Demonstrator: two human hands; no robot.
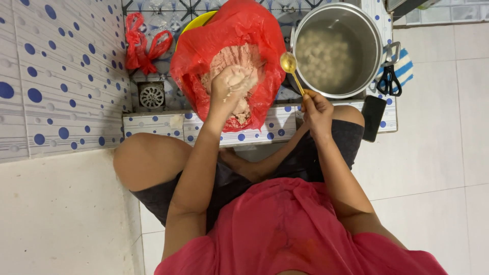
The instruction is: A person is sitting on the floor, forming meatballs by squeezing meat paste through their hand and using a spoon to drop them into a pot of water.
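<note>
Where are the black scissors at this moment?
In the head view, the black scissors lie at the upper right on a blue-striped cloth, just right of the metal pot and above a dark flat object.

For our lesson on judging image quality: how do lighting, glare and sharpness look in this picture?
Head view: even, soft light, with faint shadows under the knees; mild glare on the round steel pot's rim and the gold metal spoon; the paste-covered left hand over the red plastic bag looks slightly blurred; edges bend a little.
</note>
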